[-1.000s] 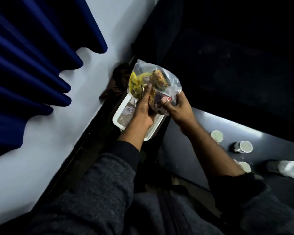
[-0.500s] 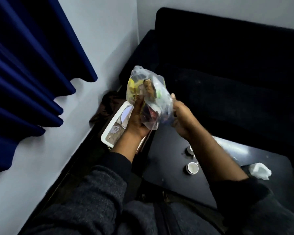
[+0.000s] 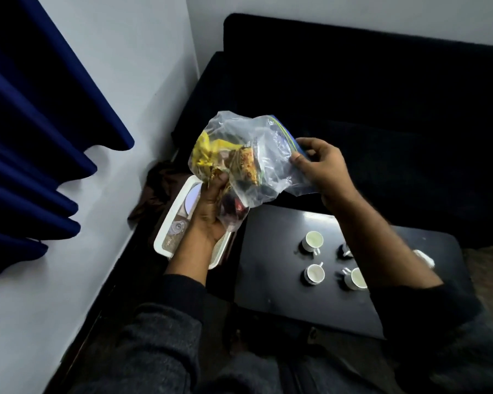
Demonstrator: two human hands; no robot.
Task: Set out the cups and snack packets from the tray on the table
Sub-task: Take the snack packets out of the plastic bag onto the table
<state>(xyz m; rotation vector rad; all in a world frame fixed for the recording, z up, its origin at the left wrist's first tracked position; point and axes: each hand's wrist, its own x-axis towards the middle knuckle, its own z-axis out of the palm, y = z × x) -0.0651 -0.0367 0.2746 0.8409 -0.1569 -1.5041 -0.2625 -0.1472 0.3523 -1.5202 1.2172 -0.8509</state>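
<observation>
Snack packets (image 3: 239, 163), crinkled inside a clear plastic bag (image 3: 256, 155), held above the white tray (image 3: 168, 237); left hand (image 3: 211, 211) gripping underneath, right hand (image 3: 322, 166) fingers pinching the zip edge. Four round cups (image 3: 313, 273) mid-counter (image 3: 268, 251).

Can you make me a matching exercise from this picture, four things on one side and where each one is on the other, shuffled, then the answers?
Things:
1. plastic bag
2. cups
3. tray
4. curtain

Places:
A. hanging along the wall on the left
B. standing on the black table
C. held up between the left hand and the right hand
D. low down, between the wall and the table, behind the left hand

Pairs: 1-C, 2-B, 3-D, 4-A
</observation>
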